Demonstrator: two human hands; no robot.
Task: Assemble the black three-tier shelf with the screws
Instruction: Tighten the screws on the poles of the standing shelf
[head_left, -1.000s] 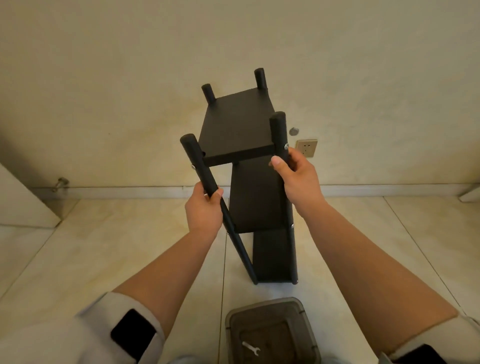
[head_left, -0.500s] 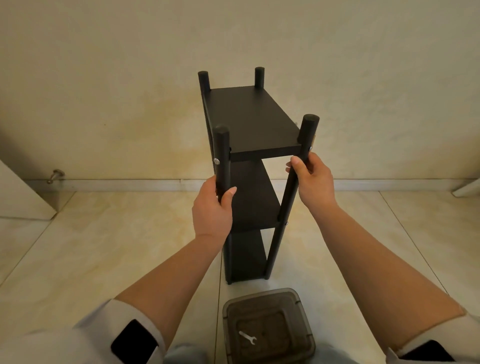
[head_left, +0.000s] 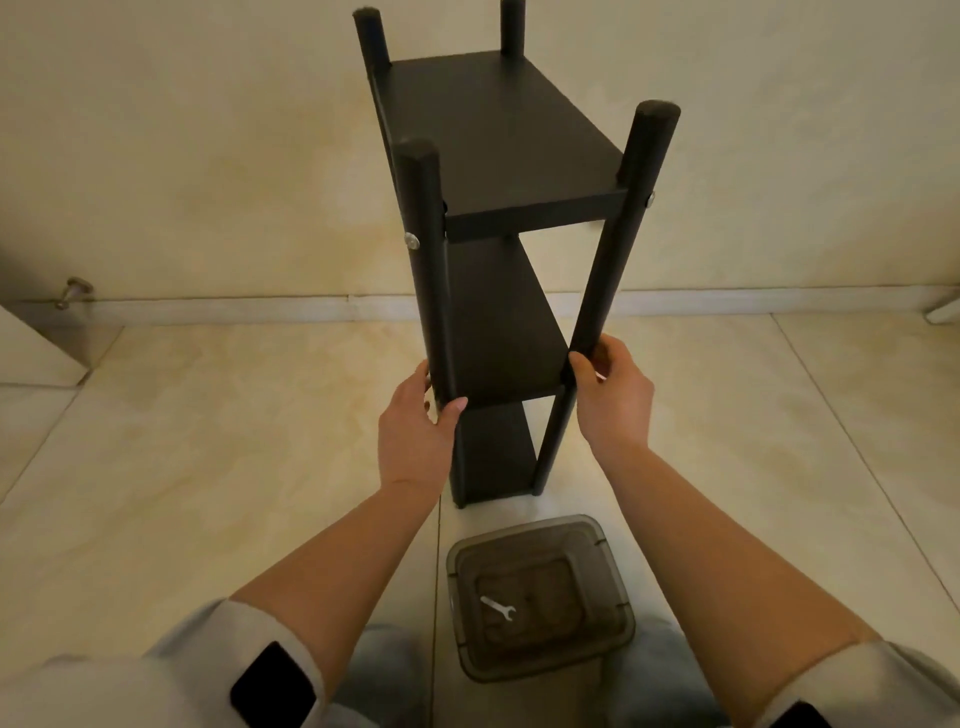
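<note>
Head view shows the black three-tier shelf of flat boards and round posts (head_left: 498, 249) standing upright on the pale tiled floor (head_left: 208, 441) in the centre of the frame, its feet near the lower middle. A second ago it was tilted and turned in the air with both hands high up by the top board; now it stands level, and both hands have slid down to the middle tier. The left hand (head_left: 415, 441) has its grip wrapped round the near-left post (head_left: 428, 270), thumb across the front; the right hand (head_left: 613, 395) curls its grip round the near-right post (head_left: 618, 260) at the same height. A silver screw head (head_left: 413, 240) shows on the left post below the top board, and another glints on the right post at that board. Judging from this, all tiers look fastened and the job seems close to done, with only a steadiness check left. Below the shelf, at bottom centre, sits a smoky translucent plastic box (head_left: 613, 613) with a small silver spanner (head_left: 498, 608) inside. No brand, label or writing can be read anywhere.
</note>
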